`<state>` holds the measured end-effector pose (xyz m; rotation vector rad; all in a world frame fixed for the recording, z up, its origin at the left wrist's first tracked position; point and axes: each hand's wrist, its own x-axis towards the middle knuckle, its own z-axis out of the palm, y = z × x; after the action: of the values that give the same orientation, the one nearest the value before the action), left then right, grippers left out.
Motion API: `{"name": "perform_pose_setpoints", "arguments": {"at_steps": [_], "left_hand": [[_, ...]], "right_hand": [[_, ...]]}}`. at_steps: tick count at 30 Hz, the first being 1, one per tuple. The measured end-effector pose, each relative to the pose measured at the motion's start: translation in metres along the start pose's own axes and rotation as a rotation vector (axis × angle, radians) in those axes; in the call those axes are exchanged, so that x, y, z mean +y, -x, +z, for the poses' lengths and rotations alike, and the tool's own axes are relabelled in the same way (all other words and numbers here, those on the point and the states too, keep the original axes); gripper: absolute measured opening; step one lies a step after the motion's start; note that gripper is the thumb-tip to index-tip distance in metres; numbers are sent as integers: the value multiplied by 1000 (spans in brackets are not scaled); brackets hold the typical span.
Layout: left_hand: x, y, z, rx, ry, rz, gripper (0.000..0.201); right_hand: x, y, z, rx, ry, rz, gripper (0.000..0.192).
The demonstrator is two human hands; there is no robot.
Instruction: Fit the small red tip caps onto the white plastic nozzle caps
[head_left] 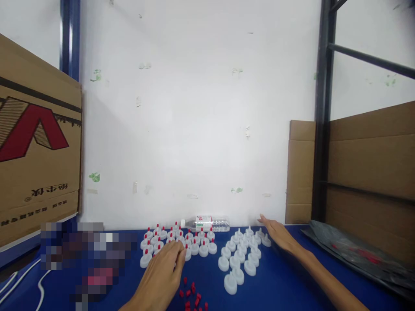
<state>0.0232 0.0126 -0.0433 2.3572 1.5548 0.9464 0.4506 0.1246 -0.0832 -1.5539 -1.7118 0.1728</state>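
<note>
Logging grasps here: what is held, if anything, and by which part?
The right hand appears to hold nothing; for the left hand, hidden fingertips leave it unclear.

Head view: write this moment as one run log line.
left hand: at red-tipped caps; right hand: beside plain white caps; red pieces: loose; bottle: lying down

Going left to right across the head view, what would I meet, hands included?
Printed cardboard box → left hand → loose red caps → white tops without red tips → right hand → dark plastic bag.
</note>
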Motion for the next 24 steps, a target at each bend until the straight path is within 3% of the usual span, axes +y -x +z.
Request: {"name": "perform_pose_setpoints", "arguments": {"at_steps": [8,14,24], "left_hand": [[-15,-2,3,-92,-49,33,29],[-25,-2,16,-115,1,15,15],[-22,4,17,-176,79,98,20]], "right_hand": [[15,0,6,-162,-175,108,81],[16,-6,12,-151,-295,146,91],[17,-9,30,-108,-366,141,89]]}}
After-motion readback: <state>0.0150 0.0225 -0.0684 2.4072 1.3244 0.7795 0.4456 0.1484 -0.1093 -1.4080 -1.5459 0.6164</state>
